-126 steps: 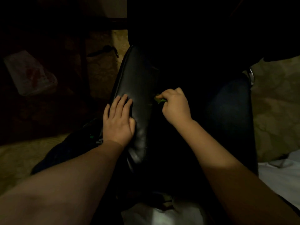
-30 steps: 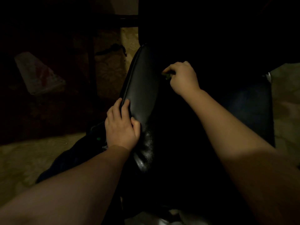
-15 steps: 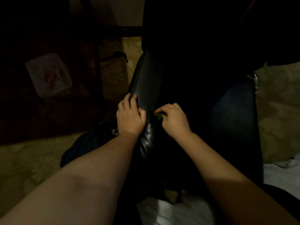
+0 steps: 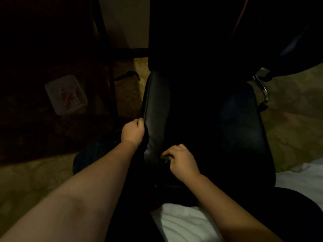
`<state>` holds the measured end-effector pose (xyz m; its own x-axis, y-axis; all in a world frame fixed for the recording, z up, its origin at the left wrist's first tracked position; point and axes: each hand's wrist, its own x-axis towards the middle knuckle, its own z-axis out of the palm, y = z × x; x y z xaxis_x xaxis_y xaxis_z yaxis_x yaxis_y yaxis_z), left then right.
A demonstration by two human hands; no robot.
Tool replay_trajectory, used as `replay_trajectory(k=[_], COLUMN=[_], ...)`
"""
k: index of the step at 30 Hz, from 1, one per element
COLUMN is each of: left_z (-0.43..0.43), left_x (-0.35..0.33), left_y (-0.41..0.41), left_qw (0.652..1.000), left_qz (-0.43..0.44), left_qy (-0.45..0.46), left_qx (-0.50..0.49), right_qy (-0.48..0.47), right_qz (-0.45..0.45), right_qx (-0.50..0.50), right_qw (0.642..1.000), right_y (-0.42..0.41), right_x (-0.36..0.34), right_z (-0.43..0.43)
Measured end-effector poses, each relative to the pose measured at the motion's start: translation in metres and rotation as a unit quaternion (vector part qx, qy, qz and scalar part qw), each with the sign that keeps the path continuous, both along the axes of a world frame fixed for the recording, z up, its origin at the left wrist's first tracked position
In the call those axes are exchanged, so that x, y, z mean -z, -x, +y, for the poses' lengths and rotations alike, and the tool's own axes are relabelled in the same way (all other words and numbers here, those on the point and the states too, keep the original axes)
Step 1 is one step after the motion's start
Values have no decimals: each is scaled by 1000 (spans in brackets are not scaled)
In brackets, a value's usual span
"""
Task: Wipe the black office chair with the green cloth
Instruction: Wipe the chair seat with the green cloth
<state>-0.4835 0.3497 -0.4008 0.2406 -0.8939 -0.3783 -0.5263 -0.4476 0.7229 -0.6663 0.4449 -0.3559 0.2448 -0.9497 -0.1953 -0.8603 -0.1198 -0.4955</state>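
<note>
The black office chair (image 4: 157, 105) fills the dim middle of the view, its glossy padded left edge catching the light. My left hand (image 4: 133, 132) grips that left edge, fingers curled round it. My right hand (image 4: 181, 161) sits lower on the chair's near part and pinches the green cloth (image 4: 165, 158), of which only a small green scrap shows under the fingers against the black surface. Most of the chair is lost in shadow.
A pale flat packet with red marks (image 4: 65, 95) lies on the dark floor at the left. A chrome chair part (image 4: 262, 88) sticks out at the right. White fabric (image 4: 181, 222) lies at the bottom, patterned floor (image 4: 288, 130) to the right.
My right hand with the cloth has drawn down the chair towards me, from high on the padded edge a second ago. My left hand has shifted onto the outer edge and curled tighter.
</note>
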Motion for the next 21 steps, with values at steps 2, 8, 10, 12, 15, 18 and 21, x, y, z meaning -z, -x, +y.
replay_trajectory(k=[2,8,10,12,15,18,21], left_z=[11,41,46,48,45,37,20], left_x=[-2,-7,-7,-8,-5,0,4], left_y=[-7,0,5,9,15,17,14], left_qw=[998,990,994,997,996,997,991], left_qz=[-15,-76,-68,-55,-70,-41,-61], left_qy=[1,14,27,38,31,39,70], left_qx=[53,116,84,47,44,54,96], right_qy=[1,75,98,113,127,143,156], right_qz=[-10,-50,-75,-84,-80,-80,-83], right_qx=[-1,-39,-61,-77,-91,-87,-68], right_qw=[1000,995,990,987,985,983,982], right_y=[8,26,31,38,46,50,46], right_x=[-2,1,6,10,13,17,22], right_z=[13,65,83,90,85,73,60])
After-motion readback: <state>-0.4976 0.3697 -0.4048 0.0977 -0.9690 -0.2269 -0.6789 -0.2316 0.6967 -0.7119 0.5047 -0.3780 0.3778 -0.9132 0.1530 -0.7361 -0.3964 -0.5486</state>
